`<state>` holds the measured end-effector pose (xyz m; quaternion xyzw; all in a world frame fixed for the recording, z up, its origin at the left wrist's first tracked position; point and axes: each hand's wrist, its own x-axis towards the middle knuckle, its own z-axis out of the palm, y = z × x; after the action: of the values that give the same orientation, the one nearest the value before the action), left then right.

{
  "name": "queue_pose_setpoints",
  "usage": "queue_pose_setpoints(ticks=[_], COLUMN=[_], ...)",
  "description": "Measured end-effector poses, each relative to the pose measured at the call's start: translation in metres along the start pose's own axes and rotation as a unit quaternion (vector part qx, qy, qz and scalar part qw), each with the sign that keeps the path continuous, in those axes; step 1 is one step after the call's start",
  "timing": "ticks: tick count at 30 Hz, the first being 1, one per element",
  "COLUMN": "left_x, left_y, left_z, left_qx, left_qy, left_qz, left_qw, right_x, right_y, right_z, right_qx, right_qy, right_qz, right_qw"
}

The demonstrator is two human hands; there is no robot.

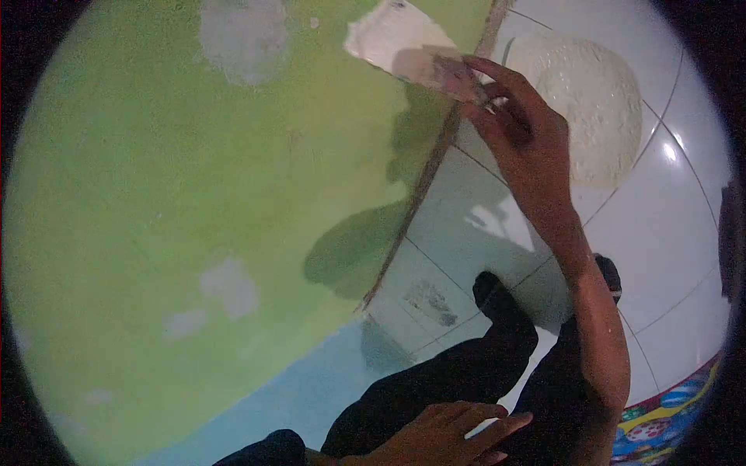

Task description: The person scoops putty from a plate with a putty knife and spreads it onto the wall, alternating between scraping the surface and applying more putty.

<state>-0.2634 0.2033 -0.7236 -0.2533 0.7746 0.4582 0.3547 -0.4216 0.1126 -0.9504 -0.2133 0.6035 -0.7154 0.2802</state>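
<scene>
My right hand [528, 132] is closed around the near end of a flat scraper [408, 45], its broad face coated in white paste. The scraper is raised before the green wall [233, 171] and casts a shadow on it. Beside this hand, a wide pool of thick white paste [594, 109] lies over the floor tiles. Low in the view, my left hand [447, 435] hangs in front of my dark-trousered legs, fingers stretched out and apart, holding nothing.
Pale patches [231, 287] mark the green wall, with a large one [243, 39] near the top. A light blue section [287, 388] adjoins it below. White tiles [482, 186] cover the floor, with a grey smudge [431, 303]. A colourful patterned cloth or mat [660, 423] lies at lower right.
</scene>
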Motion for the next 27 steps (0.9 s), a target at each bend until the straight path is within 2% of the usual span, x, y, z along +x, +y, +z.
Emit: queue_pose_setpoints(ticks=[2,4,5,7,11,13,17,19,22,26,27], left_x=[0.001,0.000,-0.001,-0.002,-0.004,-0.002,0.007,0.008,0.011,0.013,0.015], left_y=[-0.006,-0.012,-0.014,-0.014,-0.015,-0.015,-0.014,-0.012,-0.011,-0.015,-0.011], left_z=[-0.007,-0.009,-0.011,-0.014,-0.017,-0.015,-0.031,-0.030,-0.036,-0.032,-0.040], left_qx=[-0.011,-0.150,-0.151,-0.138,-0.139,-0.133,-0.176,-0.153,-0.181,-0.183,-0.180], left_qy=[0.002,-0.015,-0.013,-0.066,-0.023,-0.036,-0.070,-0.065,-0.042,-0.055,-0.049], left_qz=[-0.031,-0.014,-0.014,-0.024,-0.035,-0.034,-0.018,-0.024,-0.025,-0.038,-0.053], left_qw=[0.999,0.988,0.988,0.988,0.989,0.990,0.982,0.986,0.982,0.981,0.981], right_x=[0.012,0.021,0.023,0.025,0.014,0.006,0.010,0.016,0.025,0.023,0.019], right_y=[-0.001,-0.004,-0.004,-0.003,0.022,0.022,0.017,0.015,-0.005,-0.005,0.004], right_z=[0.018,0.030,0.034,0.038,0.036,0.028,0.027,0.032,0.026,0.009,0.002], right_qx=[0.008,0.079,0.080,0.080,0.046,0.011,0.042,0.083,0.060,0.063,0.060], right_qy=[0.002,-0.004,-0.006,-0.014,-0.002,-0.034,-0.027,0.041,0.020,0.006,0.035], right_qz=[-0.007,-0.002,-0.003,0.007,0.006,0.059,0.065,-0.017,-0.005,0.001,-0.040], right_qw=[1.000,0.997,0.997,0.997,0.999,0.998,0.997,0.996,0.998,0.998,0.997])
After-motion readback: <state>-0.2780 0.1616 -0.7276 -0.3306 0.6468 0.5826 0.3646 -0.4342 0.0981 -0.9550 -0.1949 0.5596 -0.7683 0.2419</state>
